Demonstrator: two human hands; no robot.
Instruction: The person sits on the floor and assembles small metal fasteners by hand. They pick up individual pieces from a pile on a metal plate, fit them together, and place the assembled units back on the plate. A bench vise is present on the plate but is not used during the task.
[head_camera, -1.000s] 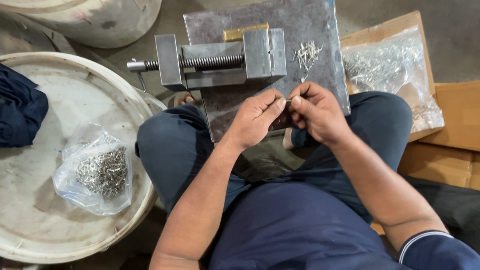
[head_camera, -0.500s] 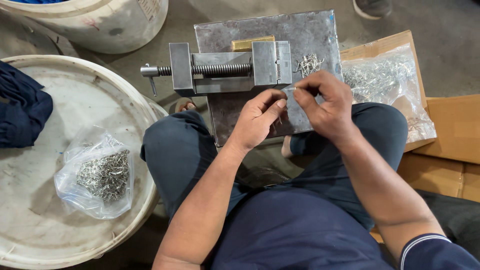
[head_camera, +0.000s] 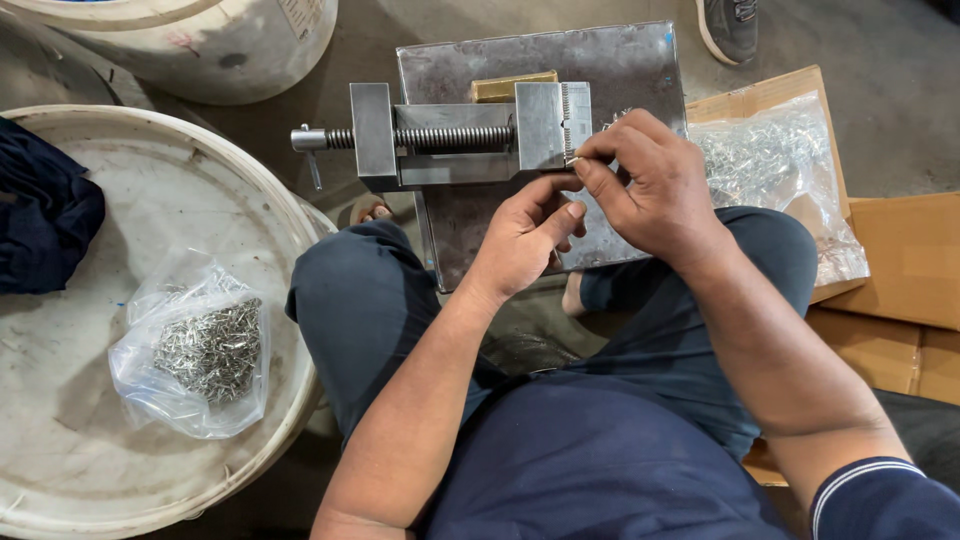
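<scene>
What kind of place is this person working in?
Probably a small metal workshop, with the work done sitting on the floor. A steel bench vise stands on a metal plate, and clear bags of small metal parts lie on an upturned drum and cardboard boxes.

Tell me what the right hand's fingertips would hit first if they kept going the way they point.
Most likely the vise's steel jaw block; the right hand's fingertips point left at its right face, seemingly almost touching.

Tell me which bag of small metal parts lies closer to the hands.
The clear bag in the cardboard box, right beside the right hand; the other bag lies on the white drum lid, far left.
</scene>
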